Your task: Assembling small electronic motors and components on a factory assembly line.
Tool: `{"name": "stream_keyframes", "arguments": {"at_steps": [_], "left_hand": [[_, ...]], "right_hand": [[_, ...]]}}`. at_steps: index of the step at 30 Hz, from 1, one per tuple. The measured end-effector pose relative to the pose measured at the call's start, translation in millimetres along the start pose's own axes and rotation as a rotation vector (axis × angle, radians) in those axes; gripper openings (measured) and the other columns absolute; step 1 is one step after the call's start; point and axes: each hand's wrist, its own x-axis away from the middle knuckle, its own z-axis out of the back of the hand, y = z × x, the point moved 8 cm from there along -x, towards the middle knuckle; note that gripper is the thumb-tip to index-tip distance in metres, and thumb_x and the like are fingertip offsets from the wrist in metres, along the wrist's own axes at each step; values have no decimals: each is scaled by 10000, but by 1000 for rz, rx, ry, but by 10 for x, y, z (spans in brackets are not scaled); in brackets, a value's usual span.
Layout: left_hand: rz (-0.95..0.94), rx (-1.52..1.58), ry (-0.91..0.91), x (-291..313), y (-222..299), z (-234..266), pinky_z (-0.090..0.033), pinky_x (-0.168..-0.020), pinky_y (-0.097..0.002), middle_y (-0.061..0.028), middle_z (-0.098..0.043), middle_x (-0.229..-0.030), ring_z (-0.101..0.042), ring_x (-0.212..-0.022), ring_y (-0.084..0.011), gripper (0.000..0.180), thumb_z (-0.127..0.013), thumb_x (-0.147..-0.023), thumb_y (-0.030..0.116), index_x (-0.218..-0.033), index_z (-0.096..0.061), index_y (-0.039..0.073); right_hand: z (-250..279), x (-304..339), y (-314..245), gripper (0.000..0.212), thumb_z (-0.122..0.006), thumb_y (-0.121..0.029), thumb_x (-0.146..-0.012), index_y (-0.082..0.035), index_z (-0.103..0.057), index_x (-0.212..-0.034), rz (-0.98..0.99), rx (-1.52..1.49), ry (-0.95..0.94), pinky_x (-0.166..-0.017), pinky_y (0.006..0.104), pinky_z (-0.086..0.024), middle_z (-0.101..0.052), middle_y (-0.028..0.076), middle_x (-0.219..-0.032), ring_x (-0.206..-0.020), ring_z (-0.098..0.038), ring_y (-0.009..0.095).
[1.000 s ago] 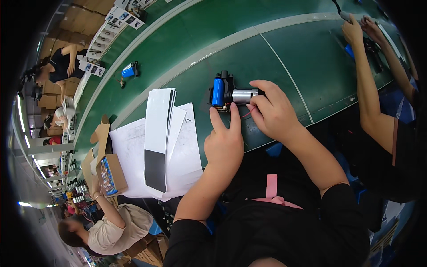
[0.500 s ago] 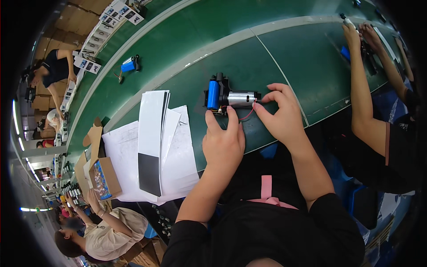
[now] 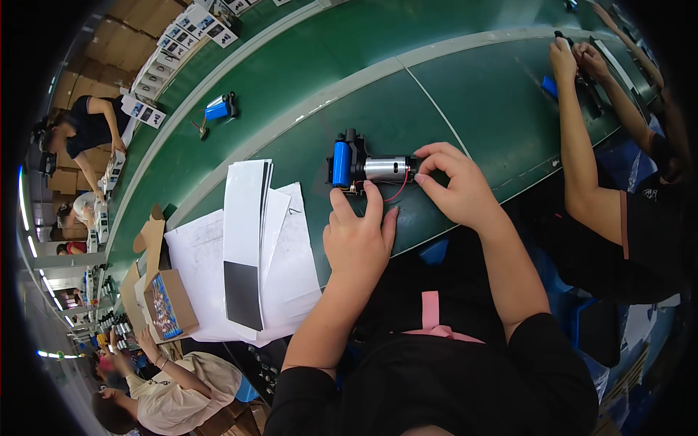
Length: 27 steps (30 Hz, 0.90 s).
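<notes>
Readable text: none | white boxes (image 3: 145, 112), far left: print too small | paper sheet (image 3: 292, 261), left: dark mark (image 3: 294, 211), not clear

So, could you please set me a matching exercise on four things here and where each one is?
1. Blue cylinder
2. Red wire
3. Cardboard box
4. Right hand

A. At the right end of the silver motor
B. By the left edge of the white sheets
C. Against the black frame
D. Curving below the motor

Pairs: 1-C, 2-D, 3-B, 4-A
</notes>
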Motion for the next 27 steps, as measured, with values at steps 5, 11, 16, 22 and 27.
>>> {"name": "stream_keyframes", "arguments": {"at_steps": [5,11,16,22,27], "left_hand": [[-35,-38,26,-10,11,-1,-512,-567,-392,-343,-517,-1270,-632,-716,-317,556,-736,-885,427,-1343,-603,142],[-38,-46,16,-8,24,5,-506,-556,-388,-336,-528,-1259,-630,-709,-309,557,-737,-879,435,-1335,-605,143],[-19,-74,12,-18,28,13,-503,-561,-386,-328,-531,-1254,-630,-721,-308,557,-736,-873,445,-1329,-607,152],[-49,-85,12,-43,8,-13,-486,-560,-388,-298,-541,-1227,-623,-733,-305,546,-730,-874,455,-1319,-609,163],[-79,-100,35,-13,-1,8,-477,-551,-382,-283,-545,-1208,-609,-722,-296,554,-732,-868,474,-1309,-609,163]], "right_hand": [[-57,46,-160,132,-778,-122,-814,-42,-710,-894,167,63,23,-935,406,-506,-668,116,-1167,-1108,-638,331],[-80,-22,-102,117,-772,-130,-822,-41,-708,-861,80,-20,56,-858,376,-524,-669,103,-1130,-1020,-662,289],[-65,-54,-59,115,-757,-128,-812,-34,-691,-822,24,-36,61,-789,350,-530,-674,92,-1100,-936,-674,262],[-65,-95,-80,122,-758,-127,-786,-32,-682,-789,-17,23,-21,-791,347,-530,-681,92,-1087,-932,-674,259],[-79,-66,-46,122,-762,-126,-784,-27,-691,-785,-19,6,-11,-817,345,-532,-700,98,-1087,-950,-680,265]]}}
